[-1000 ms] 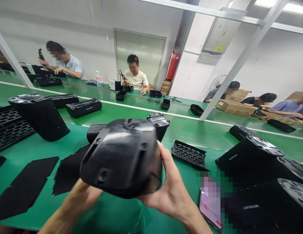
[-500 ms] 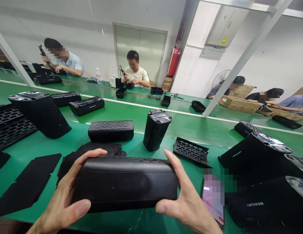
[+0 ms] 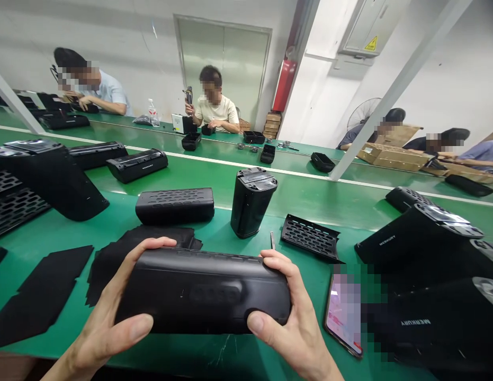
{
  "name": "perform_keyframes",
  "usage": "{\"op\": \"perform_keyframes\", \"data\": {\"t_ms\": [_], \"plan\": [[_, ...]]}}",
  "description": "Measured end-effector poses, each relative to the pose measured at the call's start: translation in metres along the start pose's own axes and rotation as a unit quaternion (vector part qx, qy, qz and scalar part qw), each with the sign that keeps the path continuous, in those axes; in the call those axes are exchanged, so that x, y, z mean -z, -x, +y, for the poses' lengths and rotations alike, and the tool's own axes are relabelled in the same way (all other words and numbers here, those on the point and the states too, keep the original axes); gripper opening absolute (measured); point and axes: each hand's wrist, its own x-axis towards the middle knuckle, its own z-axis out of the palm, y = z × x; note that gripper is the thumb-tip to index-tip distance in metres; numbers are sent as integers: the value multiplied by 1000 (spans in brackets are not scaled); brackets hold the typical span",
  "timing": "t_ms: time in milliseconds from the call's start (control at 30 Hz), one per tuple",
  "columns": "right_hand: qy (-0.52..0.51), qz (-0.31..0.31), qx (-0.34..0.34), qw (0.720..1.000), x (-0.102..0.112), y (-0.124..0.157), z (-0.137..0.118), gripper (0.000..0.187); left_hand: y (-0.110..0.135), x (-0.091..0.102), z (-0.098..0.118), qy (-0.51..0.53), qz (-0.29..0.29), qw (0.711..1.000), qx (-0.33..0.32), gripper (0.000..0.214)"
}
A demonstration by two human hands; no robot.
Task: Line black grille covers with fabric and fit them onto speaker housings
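Observation:
A long black speaker housing [image 3: 214, 312] with rounded edges is held level in front of me, its smooth side with a row of raised button shapes facing me. My left hand [image 3: 115, 317] is wrapped round its left end, fingers over the top and thumb on the lower front. Round the right end closes my right hand [image 3: 296, 312], fingers on the top edge and thumb pressed on the front face. Behind it lies a stack of black sheets [image 3: 129, 241]. A slim metal tool [image 3: 272, 241], perhaps tweezers, lies just beyond my right fingers.
A speaker housing [image 3: 254, 203] stands upright beyond, beside a loose perforated grille [image 3: 310, 236] and another housing [image 3: 175, 206]. At right are a phone [image 3: 343, 317] and several housings [image 3: 409, 241]. Cut black sheets [image 3: 47, 291] lie left. Co-workers sit across the green bench [image 3: 198, 177].
My right fingers have bent down onto the housing's top edge, and the housing has tilted slightly, showing the button shapes more clearly. Across the bench, one co-worker has raised a tool.

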Motion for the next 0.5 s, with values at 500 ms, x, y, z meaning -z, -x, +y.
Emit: {"op": "perform_keyframes", "data": {"t_ms": [500], "plan": [[24, 52, -215, 975, 4, 37, -30, 81, 22, -24, -10, 161, 32, 979, 119, 92]]}}
